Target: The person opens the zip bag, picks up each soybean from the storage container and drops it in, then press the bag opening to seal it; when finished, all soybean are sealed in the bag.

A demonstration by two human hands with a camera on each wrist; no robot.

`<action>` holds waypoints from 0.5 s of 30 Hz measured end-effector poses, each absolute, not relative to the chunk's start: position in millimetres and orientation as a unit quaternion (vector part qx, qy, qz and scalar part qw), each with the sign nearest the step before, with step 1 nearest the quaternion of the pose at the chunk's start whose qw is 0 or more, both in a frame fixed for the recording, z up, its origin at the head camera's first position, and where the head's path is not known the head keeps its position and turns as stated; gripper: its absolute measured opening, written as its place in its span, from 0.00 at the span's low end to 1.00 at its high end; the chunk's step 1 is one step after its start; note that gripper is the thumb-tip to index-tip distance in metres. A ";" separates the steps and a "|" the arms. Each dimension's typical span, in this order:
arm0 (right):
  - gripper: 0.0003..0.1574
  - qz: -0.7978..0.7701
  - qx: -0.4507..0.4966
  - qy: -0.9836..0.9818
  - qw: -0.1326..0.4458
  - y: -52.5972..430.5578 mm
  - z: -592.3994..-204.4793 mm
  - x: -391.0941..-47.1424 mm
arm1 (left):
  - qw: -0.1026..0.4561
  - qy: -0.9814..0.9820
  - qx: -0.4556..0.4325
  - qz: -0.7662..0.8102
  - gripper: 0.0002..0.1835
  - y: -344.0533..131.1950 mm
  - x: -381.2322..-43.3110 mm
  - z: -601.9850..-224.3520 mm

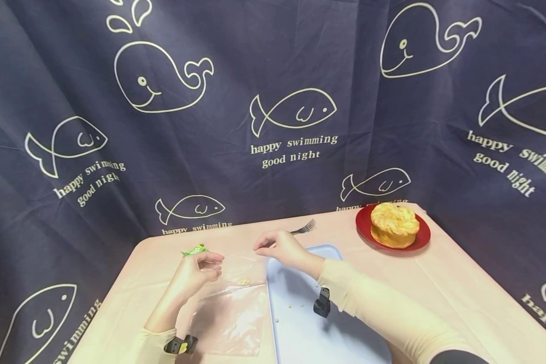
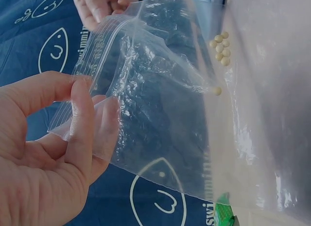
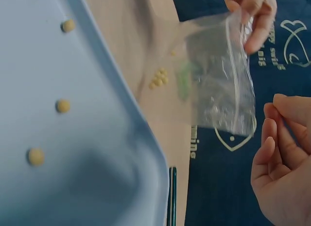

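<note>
My left hand point(image 2: 53, 133) pinches the zip-strip edge of a clear zip bag point(image 2: 160, 104), its mouth end raised off the table. A small cluster of round, pale yellow beans point(image 2: 221, 50) shows through the plastic, with a single bean point(image 2: 216, 91) apart from them. Across from the bag's mouth, my right hand point(image 3: 286, 148) has loosely curled fingers, thumb and fingertips close together. Nothing shows between them, and a gap separates them from the bag in the right wrist view. Under my right forearm lies a light blue tray point(image 1: 296, 333); a few loose beans point(image 3: 63, 106) sit on it.
A red plate point(image 1: 366, 230) at the back right bears a round golden bread point(image 1: 393, 226). Behind the tray lies a fork point(image 1: 306, 227). A green packet point(image 1: 194, 249) is just beyond my left hand. A dark blue printed curtain point(image 1: 296, 182) hangs behind the table.
</note>
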State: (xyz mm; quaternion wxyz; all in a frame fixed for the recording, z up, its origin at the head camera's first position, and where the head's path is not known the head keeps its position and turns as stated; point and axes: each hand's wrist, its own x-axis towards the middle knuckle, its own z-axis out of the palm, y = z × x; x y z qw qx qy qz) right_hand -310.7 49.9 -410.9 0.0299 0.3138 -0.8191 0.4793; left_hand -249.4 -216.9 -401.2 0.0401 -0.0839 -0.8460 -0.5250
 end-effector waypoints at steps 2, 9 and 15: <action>0.03 0.476 0.332 -0.814 0.024 43.5 -411.9 -310.0 | 0.043 -0.848 -0.084 -0.522 0.17 -216.8 -248.9 -401.1; 0.03 0.456 0.354 -0.816 0.014 30.7 -416.1 -307.1 | 0.040 -0.849 -0.088 -0.519 0.17 -218.6 -248.1 -401.1; 0.04 0.438 0.350 -0.828 0.018 29.1 -413.2 -304.4 | 0.043 -0.849 -0.094 -0.519 0.18 -221.9 -248.7 -402.3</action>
